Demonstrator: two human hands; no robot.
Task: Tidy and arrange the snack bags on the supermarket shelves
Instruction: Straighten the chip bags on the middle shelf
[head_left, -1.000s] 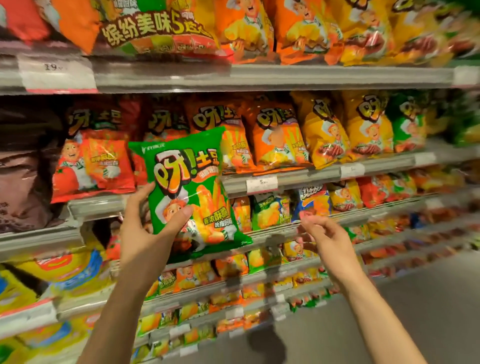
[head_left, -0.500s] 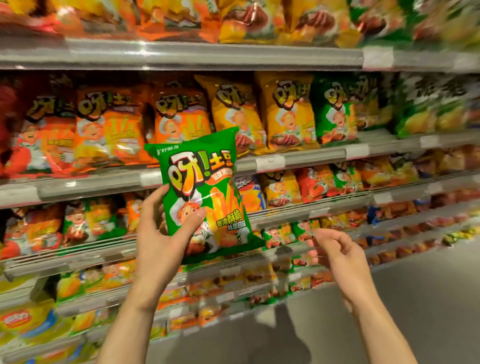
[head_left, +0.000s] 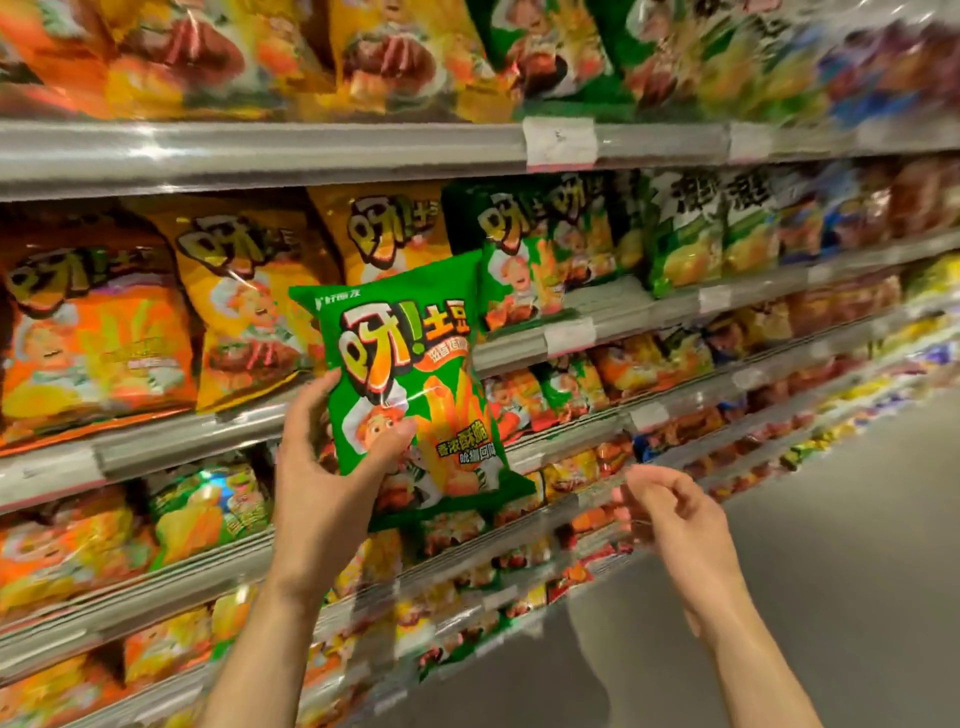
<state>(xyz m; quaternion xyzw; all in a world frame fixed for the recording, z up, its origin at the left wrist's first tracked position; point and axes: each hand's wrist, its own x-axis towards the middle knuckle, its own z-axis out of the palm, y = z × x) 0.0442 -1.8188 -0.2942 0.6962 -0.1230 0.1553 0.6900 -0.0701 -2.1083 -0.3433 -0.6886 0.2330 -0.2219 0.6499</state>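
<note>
The left hand (head_left: 332, 499) grips a green snack bag (head_left: 410, 384) by its lower left part: the thumb lies across the front of the bag over the printed cartoon face, and the fingers curl round behind its left edge. The bag is upright, tilted slightly, with its front toward the camera, held in the air in front of the shelving and not resting on any shelf.

The right hand (head_left: 675, 514) is lower and to the right, apart from the bag. Its fingers are loosely curled with the thumb near the fingertips, and it holds nothing that can be made out; the hand is somewhat blurred.

Directly behind the held bag, on the shelf at its level, stand yellow snack bags (head_left: 244, 296), with orange snack bags (head_left: 88, 332) further left. Just to the right of the held bag's top edge, on the same shelf, stand matching green bags (head_left: 524, 265), and beyond them other green and yellow bags with different lettering (head_left: 691, 228). The shelf above is filled with larger bags, orange and yellow at left, green toward the right. White price tags (head_left: 560, 141) sit in the silver shelf rails (head_left: 260, 150).

Below the hands, several more shelves of smaller bags run away to the right, and the held bag hides part of them. A grey floor (head_left: 831, 571) shows at the lower right. The outer parts of the view are blurred.
</note>
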